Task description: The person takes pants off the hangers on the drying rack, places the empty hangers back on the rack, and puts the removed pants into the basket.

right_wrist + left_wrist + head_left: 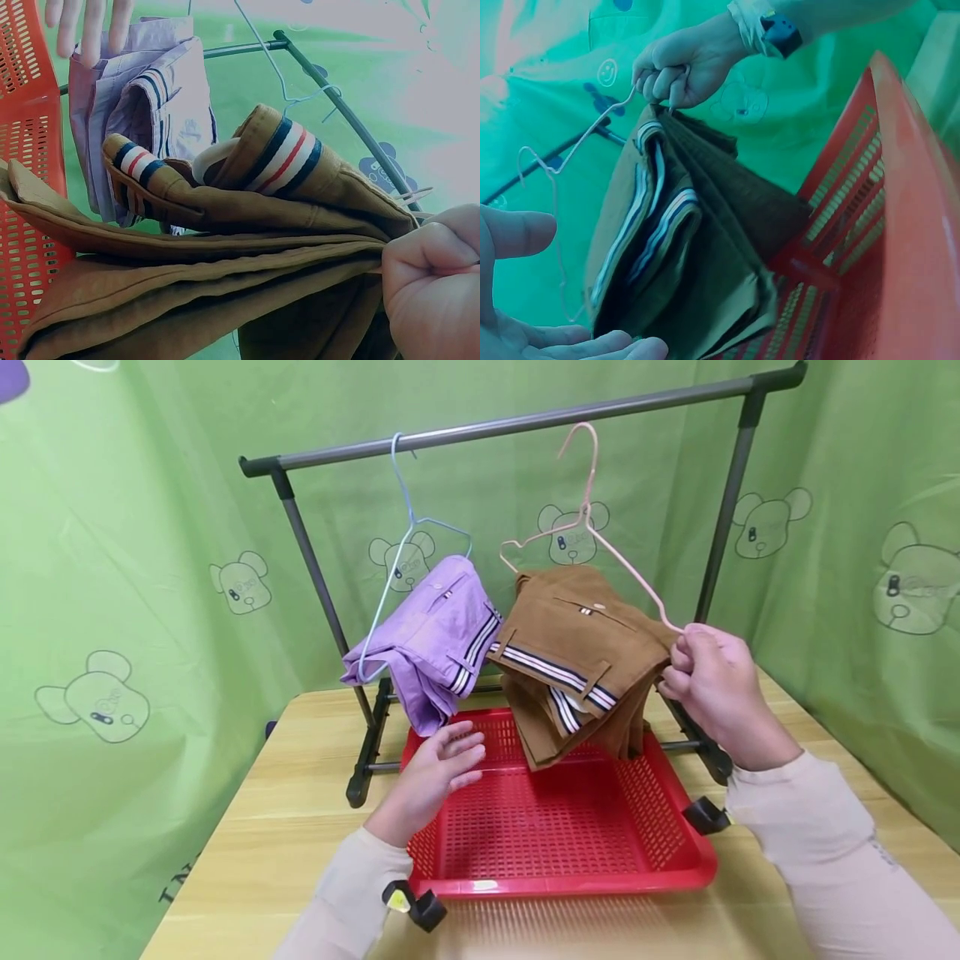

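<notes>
My right hand [708,681] grips the lower right end of a pink hanger [628,570]. Brown trousers [573,627], folded, with a striped band at the waist, hang from it above the basket. The hanger's hook appears just in front of the rail; in the left wrist view it looks free of it. My left hand [438,768] has its fingers extended below the purple trousers [435,618] and holds nothing. Those purple trousers hang on a blue hanger [390,572], hooked over the rail [495,428] of a dark rack.
A red plastic basket [592,885] stands on the wooden table [277,793], in front of the rack and partly between its feet. Green curtains [135,585] printed with bear faces surround the table on the back and sides.
</notes>
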Motion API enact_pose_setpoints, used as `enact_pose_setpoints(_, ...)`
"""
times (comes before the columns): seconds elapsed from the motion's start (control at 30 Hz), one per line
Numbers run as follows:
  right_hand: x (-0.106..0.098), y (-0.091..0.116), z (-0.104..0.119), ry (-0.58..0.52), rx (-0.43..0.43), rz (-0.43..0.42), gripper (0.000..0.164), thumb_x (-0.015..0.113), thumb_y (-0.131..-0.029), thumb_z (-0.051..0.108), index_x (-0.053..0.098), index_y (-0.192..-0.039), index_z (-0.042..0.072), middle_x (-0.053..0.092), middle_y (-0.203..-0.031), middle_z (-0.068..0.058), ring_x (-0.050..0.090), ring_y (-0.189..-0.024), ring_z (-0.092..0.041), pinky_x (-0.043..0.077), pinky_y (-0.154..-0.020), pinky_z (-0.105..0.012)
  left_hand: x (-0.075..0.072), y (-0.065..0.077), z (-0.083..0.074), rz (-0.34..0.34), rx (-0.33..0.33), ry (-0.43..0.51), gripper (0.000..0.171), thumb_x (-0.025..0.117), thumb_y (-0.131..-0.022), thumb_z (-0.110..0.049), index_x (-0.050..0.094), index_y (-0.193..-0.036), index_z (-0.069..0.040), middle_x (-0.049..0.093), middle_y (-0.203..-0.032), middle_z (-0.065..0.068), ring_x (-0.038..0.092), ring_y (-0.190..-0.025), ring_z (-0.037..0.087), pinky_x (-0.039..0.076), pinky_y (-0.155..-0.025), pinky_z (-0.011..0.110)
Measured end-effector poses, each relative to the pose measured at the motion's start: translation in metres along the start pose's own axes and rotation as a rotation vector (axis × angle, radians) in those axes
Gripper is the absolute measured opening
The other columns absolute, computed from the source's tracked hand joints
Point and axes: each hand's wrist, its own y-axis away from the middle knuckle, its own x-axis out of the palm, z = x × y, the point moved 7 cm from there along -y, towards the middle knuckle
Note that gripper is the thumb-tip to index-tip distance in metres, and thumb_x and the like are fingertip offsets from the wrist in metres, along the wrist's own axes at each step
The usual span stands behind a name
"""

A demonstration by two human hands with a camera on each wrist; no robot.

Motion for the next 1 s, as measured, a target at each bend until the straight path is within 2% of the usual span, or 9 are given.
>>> enact_pose_setpoints(0.13, -0.001, 0.001, 0.001, 0.008, 0.005, -0.014, 0.039, 0.034, -0.105, 0.014, 0.032, -0.067, 0.007, 0.013, -0.064, -0.005, 0.013, -0.049, -0.016, 0.009, -0.052, -0.032, 0.011, -0.012, 0.006, 0.049, -0.067, 0.061, 0.052, 0.047, -0.1, -0.005, 0.024, -0.144, 0.008, 0.034, -0.145, 0.03, 0.038, -0.133, 0.042, 0.037, -0.106, 0.049)
enact_pose_setpoints(0.4, -0.003, 0.001, 0.0, 0.022, 0.027, -0.033, 0.039, 0.033, -0.105, 0.014, 0.033, -0.067, 0.007, 0.014, -0.066, -0.006, 0.014, -0.05, -0.017, 0.011, -0.054, -0.033, 0.025, -0.03, 0.015, 0.077, -0.12, 0.094, 0.051, 0.047, -0.1, -0.007, 0.025, -0.143, 0.009, 0.033, -0.144, 0.032, 0.038, -0.132, 0.045, 0.036, -0.106, 0.05)
enact_pose_setpoints(0.5, -0.002, 0.001, 0.0, 0.028, 0.03, -0.033, 0.038, 0.033, -0.106, 0.015, 0.033, -0.068, 0.007, 0.014, -0.066, -0.006, 0.014, -0.05, -0.017, 0.011, -0.054, -0.033, 0.028, -0.035, 0.017, 0.065, -0.144, 0.115, 0.049, 0.047, -0.101, -0.01, 0.028, -0.142, 0.01, 0.035, -0.143, 0.032, 0.038, -0.132, 0.045, 0.037, -0.106, 0.05)
enact_pose_setpoints(0.6, -0.002, 0.001, 0.0, 0.03, 0.027, -0.03, 0.038, 0.033, -0.106, 0.015, 0.032, -0.068, 0.007, 0.014, -0.066, -0.006, 0.014, -0.05, -0.017, 0.01, -0.054, -0.034, 0.033, -0.04, 0.02, 0.048, -0.182, 0.134, 0.053, 0.047, -0.103, -0.02, 0.028, -0.143, 0.008, 0.034, -0.145, 0.03, 0.037, -0.132, 0.044, 0.038, -0.105, 0.052)
enact_pose_setpoints(0.83, -0.003, 0.0, 0.0, 0.027, 0.03, -0.029, 0.038, 0.032, -0.106, 0.015, 0.032, -0.068, 0.007, 0.014, -0.066, -0.006, 0.014, -0.05, -0.017, 0.01, -0.053, -0.033, 0.044, -0.05, 0.028, -0.005, -0.278, 0.194, 0.074, 0.047, -0.102, -0.039, 0.012, -0.15, 0.004, 0.021, -0.15, 0.034, 0.027, -0.137, 0.047, 0.032, -0.107, 0.057)
enact_pose_setpoints(1.0, -0.003, 0.001, 0.001, 0.03, 0.028, -0.03, 0.038, 0.032, -0.105, 0.013, 0.033, -0.068, 0.007, 0.017, -0.065, -0.005, 0.015, -0.05, -0.017, 0.011, -0.053, -0.033, 0.052, -0.058, 0.036, -0.065, -0.344, 0.261, 0.08, 0.049, -0.099, -0.044, 0.009, -0.152, 0.0, 0.018, -0.149, 0.036, 0.024, -0.137, 0.049, 0.034, -0.106, 0.056)
